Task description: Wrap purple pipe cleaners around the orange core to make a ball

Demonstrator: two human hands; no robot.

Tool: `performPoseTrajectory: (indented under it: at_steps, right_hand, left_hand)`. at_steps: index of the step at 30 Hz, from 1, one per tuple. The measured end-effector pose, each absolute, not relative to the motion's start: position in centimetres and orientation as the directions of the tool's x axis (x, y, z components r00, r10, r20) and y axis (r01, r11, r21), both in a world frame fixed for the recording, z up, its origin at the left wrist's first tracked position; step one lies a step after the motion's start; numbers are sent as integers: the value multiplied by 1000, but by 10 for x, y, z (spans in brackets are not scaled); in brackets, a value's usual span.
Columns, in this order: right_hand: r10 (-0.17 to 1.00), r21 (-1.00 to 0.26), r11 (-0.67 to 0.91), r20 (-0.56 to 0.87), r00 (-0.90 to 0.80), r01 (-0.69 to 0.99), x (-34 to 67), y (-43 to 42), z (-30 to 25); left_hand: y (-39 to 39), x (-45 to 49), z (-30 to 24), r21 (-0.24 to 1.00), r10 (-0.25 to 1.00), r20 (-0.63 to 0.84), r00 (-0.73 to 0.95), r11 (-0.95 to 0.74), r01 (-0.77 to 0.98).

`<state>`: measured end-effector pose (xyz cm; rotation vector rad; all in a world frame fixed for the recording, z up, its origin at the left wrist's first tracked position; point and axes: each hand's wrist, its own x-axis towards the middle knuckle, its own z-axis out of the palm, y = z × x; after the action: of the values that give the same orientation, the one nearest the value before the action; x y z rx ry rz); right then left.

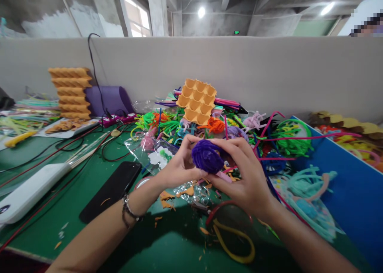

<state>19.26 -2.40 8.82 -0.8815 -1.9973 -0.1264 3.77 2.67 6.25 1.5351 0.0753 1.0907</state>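
A wound ball of purple pipe cleaner (206, 156) is held up over the middle of the green table. My left hand (179, 161) grips it from the left, thumb underneath and fingers on top. From the right, my right hand (247, 173) closes on its other side, with fingertips near the top and thumb below. A small pink piece (224, 176) shows beside my right thumb; I cannot tell whether it is held. Below the hands lie orange foam scraps (187, 191), crumpled clear plastic and a yellow loop (236, 245).
Coloured pipe-cleaner bundles (167, 125) heap up behind, topped by an orange foam egg-crate piece (198, 101). A black phone (112, 191) and a white glue-gun-like tool (36, 193) lie left, among cables. At right stands a blue panel (338, 185) beside teal bundles (312, 189).
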Motion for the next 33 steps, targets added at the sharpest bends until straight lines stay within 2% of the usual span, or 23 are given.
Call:
performPoseTrajectory:
  at_steps: [2, 4, 8, 14, 20, 25, 27, 30, 33]
  right_hand:
    - [514, -189, 745, 775, -369, 640, 197, -25, 91]
    - [484, -124, 752, 770, -415, 647, 200, -25, 93]
    - [449, -21, 761, 738, -504, 648, 203, -24, 96]
    - [415, 52, 799, 673, -612, 599, 201, -26, 96]
    - [410, 14, 818, 687, -600, 575, 203, -30, 99]
    - [380, 34, 812, 726, -572, 582, 206, -36, 104]
    - [351, 59, 817, 739, -575, 574, 206, -37, 105]
    - [327, 76, 821, 751, -574, 567, 205, -37, 104]
    - [312, 85, 820, 764, -565, 567, 204, -35, 102]
  left_hand:
    - [28, 34, 63, 832, 580, 553, 598, -351, -429]
    - [30, 29, 66, 814, 550, 571, 610, -474, -336]
    - [29, 22, 78, 644, 453, 636, 625, -758, -106]
    - [23, 22, 83, 424, 338, 615, 713, -904, 62]
    - [23, 22, 83, 325, 294, 652, 699, -941, 93]
    - [23, 21, 80, 367, 327, 687, 649, -927, 78]
    - [25, 22, 76, 379, 311, 752, 580, -925, 5]
    - [27, 25, 72, 338, 223, 841, 493, -928, -155]
    - [28, 27, 72, 333, 200, 848, 491, -922, -199]
